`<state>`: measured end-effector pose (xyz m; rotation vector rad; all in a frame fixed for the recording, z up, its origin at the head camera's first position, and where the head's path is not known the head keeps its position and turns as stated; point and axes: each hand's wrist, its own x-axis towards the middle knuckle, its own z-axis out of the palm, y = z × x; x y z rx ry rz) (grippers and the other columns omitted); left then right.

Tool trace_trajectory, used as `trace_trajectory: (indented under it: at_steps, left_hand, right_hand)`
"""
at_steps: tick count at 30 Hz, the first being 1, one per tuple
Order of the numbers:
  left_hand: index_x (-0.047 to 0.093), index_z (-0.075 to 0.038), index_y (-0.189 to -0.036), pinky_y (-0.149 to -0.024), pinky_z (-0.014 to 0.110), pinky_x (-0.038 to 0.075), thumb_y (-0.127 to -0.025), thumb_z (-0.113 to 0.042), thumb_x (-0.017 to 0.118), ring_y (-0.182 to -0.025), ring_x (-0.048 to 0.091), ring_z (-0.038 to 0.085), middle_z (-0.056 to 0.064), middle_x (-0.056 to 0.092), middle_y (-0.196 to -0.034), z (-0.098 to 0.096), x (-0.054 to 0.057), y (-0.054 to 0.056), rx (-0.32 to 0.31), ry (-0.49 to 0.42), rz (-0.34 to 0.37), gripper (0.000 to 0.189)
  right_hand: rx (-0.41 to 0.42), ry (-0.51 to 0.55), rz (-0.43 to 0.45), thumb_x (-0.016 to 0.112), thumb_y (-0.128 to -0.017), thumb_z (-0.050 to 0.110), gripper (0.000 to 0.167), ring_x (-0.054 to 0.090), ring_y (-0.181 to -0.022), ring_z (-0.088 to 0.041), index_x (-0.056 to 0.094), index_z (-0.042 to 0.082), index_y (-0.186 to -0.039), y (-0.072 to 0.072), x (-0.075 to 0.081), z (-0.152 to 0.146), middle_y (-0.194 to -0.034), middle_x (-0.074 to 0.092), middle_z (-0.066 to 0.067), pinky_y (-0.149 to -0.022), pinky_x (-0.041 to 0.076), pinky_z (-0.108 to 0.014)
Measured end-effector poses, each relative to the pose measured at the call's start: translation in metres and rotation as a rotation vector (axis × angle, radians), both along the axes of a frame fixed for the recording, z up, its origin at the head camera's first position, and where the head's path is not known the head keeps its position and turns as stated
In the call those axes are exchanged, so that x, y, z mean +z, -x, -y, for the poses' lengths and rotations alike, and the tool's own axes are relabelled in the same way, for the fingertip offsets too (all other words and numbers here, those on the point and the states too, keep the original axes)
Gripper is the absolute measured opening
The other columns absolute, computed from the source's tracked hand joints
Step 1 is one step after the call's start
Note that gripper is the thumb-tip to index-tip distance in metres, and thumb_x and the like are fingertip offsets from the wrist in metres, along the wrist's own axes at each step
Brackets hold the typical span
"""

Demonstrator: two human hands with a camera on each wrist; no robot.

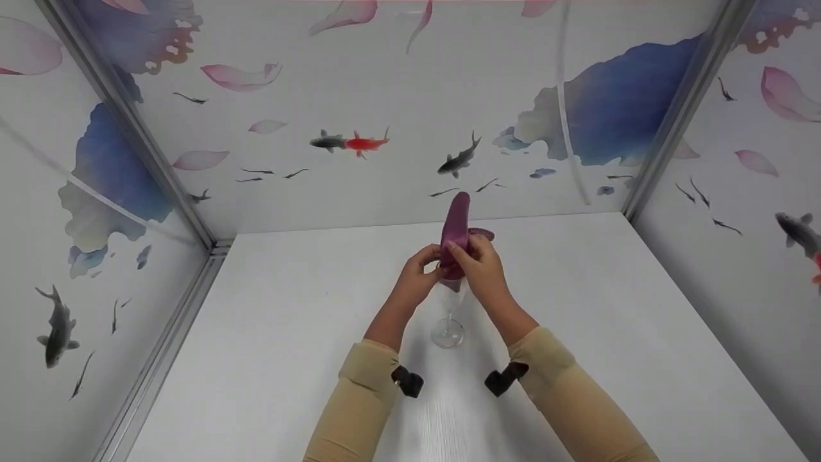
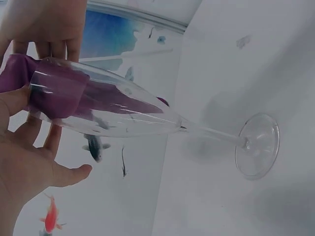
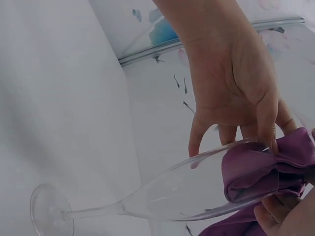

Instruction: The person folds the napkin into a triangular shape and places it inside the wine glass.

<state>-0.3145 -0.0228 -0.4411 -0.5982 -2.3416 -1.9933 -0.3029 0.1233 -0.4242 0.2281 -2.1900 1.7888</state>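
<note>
A clear champagne flute stands upright on the white table, its bowl partly behind the hands. Folded purple cloth, like a satin napkin, sticks up out of the glass, and a pointed end hangs inside the bowl in the left wrist view. My left hand pinches the cloth at the rim, with other fingers spread against the glass in the right wrist view. My right hand pinches the cloth from the other side, thumb on its front. A wider fold presses against the inside of the bowl.
White panels printed with fish, petals and blue lotus leaves enclose the table at the back and both sides. Metal rails run along the corners. Small black cameras sit on both beige sleeves.
</note>
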Motion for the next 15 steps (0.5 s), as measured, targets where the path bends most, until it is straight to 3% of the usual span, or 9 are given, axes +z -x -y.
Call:
trace_trajectory:
  at_steps: [4,8,12,15]
  left_hand:
    - [0.065,-0.003,-0.118,-0.109,0.048,0.03,-0.088,0.005,0.062,-0.123,0.052,0.024,0.009,0.064,-0.122,0.001,0.001,0.002,-0.006,0.039,0.006,0.031]
    - [0.065,-0.007,-0.118,-0.109,0.047,0.031,-0.088,0.001,0.065,-0.124,0.051,0.022,0.006,0.063,-0.122,0.002,0.003,0.002,0.014,0.08,0.028,0.032]
    - [0.063,-0.009,-0.119,-0.107,0.047,0.035,-0.087,-0.005,0.068,-0.122,0.052,0.02,0.005,0.063,-0.121,0.001,0.006,-0.002,0.03,0.059,0.057,0.032]
    - [0.061,-0.01,-0.121,-0.106,0.051,0.034,-0.088,-0.008,0.066,-0.121,0.053,0.02,0.005,0.063,-0.121,-0.001,0.011,-0.005,0.044,0.022,0.065,0.033]
  right_hand:
    - [-0.011,0.069,-0.045,0.07,-0.091,0.016,0.027,0.058,-0.099,-0.022,0.067,-0.005,-0.108,0.0,0.002,0.003,-0.11,0.057,-0.011,-0.083,0.05,-0.028]
    - [-0.045,0.082,-0.124,0.071,-0.089,0.006,0.025,0.057,-0.101,-0.023,0.066,-0.01,-0.107,0.0,0.004,0.005,-0.109,0.06,-0.015,-0.09,0.049,-0.031]
    - [-0.102,0.064,-0.176,0.072,-0.087,0.001,0.023,0.059,-0.099,-0.025,0.066,-0.01,-0.105,-0.003,0.004,0.005,-0.104,0.063,-0.018,-0.092,0.049,-0.039]
    - [-0.133,0.063,-0.207,0.075,-0.085,0.003,0.023,0.061,-0.096,-0.023,0.067,-0.007,-0.105,-0.004,0.001,0.004,-0.101,0.065,-0.015,-0.091,0.05,-0.038]
